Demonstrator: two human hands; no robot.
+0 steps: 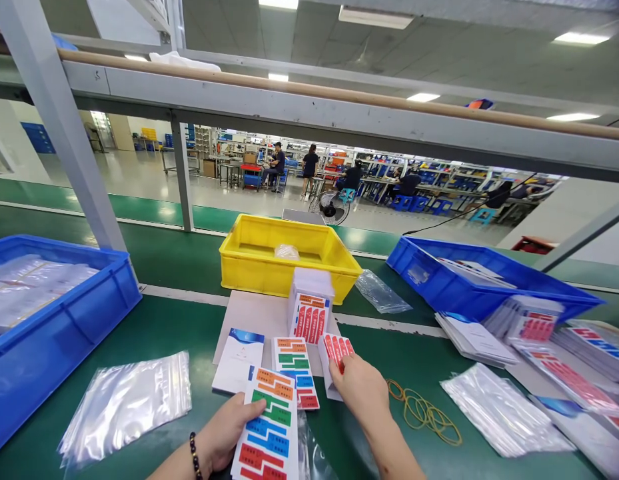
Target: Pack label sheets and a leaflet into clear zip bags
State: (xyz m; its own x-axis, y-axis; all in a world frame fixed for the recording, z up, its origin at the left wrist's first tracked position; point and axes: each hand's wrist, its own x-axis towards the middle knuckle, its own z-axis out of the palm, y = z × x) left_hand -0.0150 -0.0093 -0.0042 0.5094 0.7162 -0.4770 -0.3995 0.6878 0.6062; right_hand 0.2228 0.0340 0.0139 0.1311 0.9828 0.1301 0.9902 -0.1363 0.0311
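My left hand (223, 427) grips a sheet of colored labels (269, 430) in orange, green, blue and red, thumb on top. Partly under that sheet, a clear plastic bag (314, 457) shows. My right hand (362, 390) has its fingers closed on a red label sheet (338, 345) at the top of a small stack. Between the hands lies another colored label sheet (305, 383). Left of it is a white booklet (242, 357) with a blue top. Behind them a tall stack of label sheets (312, 303) stands upright, red labels facing me.
A yellow bin (249, 273) stands behind the stacks, between a left blue bin (89, 300) and a right blue bin (414, 273). Clear bags (134, 400) lie at left, more bags (504, 413) at right. Rubber bands (429, 417) lie beside my right forearm. A metal frame (182, 173) rises behind.
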